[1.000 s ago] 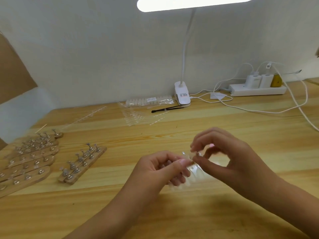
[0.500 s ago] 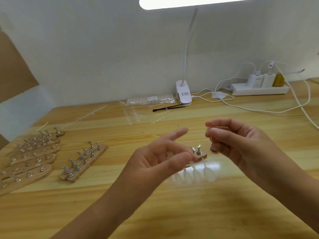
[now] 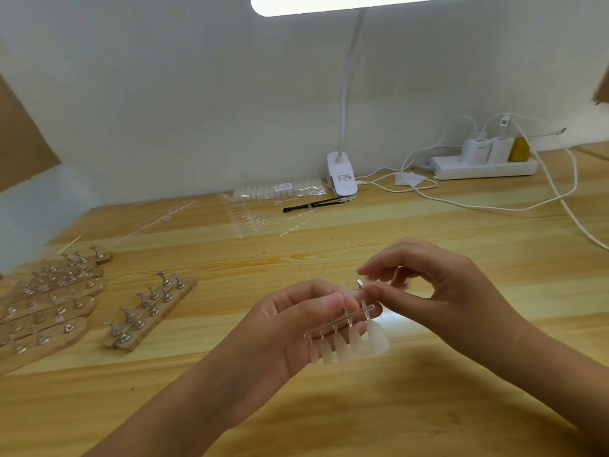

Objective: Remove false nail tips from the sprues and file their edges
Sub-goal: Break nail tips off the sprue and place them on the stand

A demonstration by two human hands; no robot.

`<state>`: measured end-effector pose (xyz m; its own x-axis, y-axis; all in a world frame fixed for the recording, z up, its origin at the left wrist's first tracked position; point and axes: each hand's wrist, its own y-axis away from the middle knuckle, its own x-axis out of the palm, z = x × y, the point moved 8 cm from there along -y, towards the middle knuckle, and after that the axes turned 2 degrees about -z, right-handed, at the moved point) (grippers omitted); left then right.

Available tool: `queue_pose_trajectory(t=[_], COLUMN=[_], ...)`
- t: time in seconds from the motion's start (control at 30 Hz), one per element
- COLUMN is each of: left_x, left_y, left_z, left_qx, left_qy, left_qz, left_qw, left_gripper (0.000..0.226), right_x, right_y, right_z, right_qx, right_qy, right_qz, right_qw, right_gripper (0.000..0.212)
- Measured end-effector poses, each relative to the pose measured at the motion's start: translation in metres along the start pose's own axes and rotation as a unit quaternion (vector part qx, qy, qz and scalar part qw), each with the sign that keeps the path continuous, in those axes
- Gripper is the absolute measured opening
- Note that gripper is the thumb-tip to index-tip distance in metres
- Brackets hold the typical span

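Observation:
My left hand (image 3: pixel 296 328) grips a clear sprue (image 3: pixel 342 319) with several translucent nail tips (image 3: pixel 349 344) hanging from it, a little above the wooden table (image 3: pixel 329 407). A metal peg (image 3: pixel 360 284) of a small holder sticks up just above those fingers; the rest of the holder is hidden. My right hand (image 3: pixel 441 291) is close on the right, its fingers curled. Its thumb and forefinger come together at the peg and seem to pinch a small clear nail tip, which is hard to make out.
Wooden holder strips with metal pegs lie at the left (image 3: pixel 148 311) and far left (image 3: pixel 49 301). At the back are a bag of nail tips (image 3: pixel 280 189), loose sprues (image 3: pixel 247 222), a black tool (image 3: pixel 313 204), the lamp clip (image 3: pixel 342 179), a power strip (image 3: pixel 484 166) and white cables (image 3: pixel 560 199).
My right hand pulled away from the sprue to the right and has come back to the peg. My left hand turned, so the sprue and tips now face the camera.

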<state>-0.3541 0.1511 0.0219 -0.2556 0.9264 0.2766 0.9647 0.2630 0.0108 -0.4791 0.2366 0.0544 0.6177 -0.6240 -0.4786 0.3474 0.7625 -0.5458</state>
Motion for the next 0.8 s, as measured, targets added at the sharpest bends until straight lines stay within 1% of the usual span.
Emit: queue_pose_trajectory(t=[0.1,0.27,0.37,0.4,0.43,0.47,0.53,0.57,0.67,0.73,0.8], left_x=[-0.002,-0.001,0.001,0.000,-0.004,-0.010,-0.029,-0.038,-0.062,-0.072,-0.075], left_y=[-0.001,-0.002,-0.002,-0.003,-0.005,-0.006,-0.007,-0.006,-0.003,-0.003,-0.004], left_z=[-0.001,-0.002,-0.003,-0.004,-0.006,-0.009,-0.015,-0.017,-0.020,-0.018,-0.013], left_qx=[0.004,-0.002,-0.001,0.011,0.027,0.047,0.077,0.088,0.101,0.091,0.069], left_qy=[0.004,0.026,0.036,0.023,0.008,0.004,0.052,0.082,0.151,0.186,0.215], left_qz=[-0.006,0.021,0.048,0.042,0.018,-0.021,-0.109,-0.141,-0.214,-0.243,-0.255], left_qw=[1.000,0.999,0.998,0.999,0.999,0.999,0.990,0.983,0.960,0.948,0.940], left_gripper=[0.013,0.013,0.013,0.013,0.013,0.011,0.011,0.012,0.013,0.011,0.009], right_x=[0.001,0.000,-0.008,-0.011,-0.015,-0.018,-0.017,-0.015,-0.006,0.001,0.006], right_y=[0.000,-0.001,-0.004,-0.006,-0.007,-0.009,-0.011,-0.012,-0.013,-0.013,-0.012], right_z=[-0.003,-0.003,-0.010,-0.016,-0.022,-0.028,-0.037,-0.040,-0.048,-0.048,-0.049], right_qx=[-0.004,-0.012,0.022,0.037,0.047,0.051,0.052,0.053,0.064,0.056,0.056], right_qy=[0.003,0.004,-0.073,-0.088,-0.073,-0.032,0.060,0.084,0.104,0.109,0.104], right_qz=[0.015,0.011,-0.019,-0.037,-0.056,-0.070,-0.076,-0.074,-0.062,-0.045,-0.028], right_qw=[1.000,1.000,0.997,0.995,0.995,0.996,0.994,0.992,0.991,0.991,0.993], right_gripper=[0.024,0.023,0.025,0.026,0.027,0.028,0.027,0.025,0.020,0.018,0.016])
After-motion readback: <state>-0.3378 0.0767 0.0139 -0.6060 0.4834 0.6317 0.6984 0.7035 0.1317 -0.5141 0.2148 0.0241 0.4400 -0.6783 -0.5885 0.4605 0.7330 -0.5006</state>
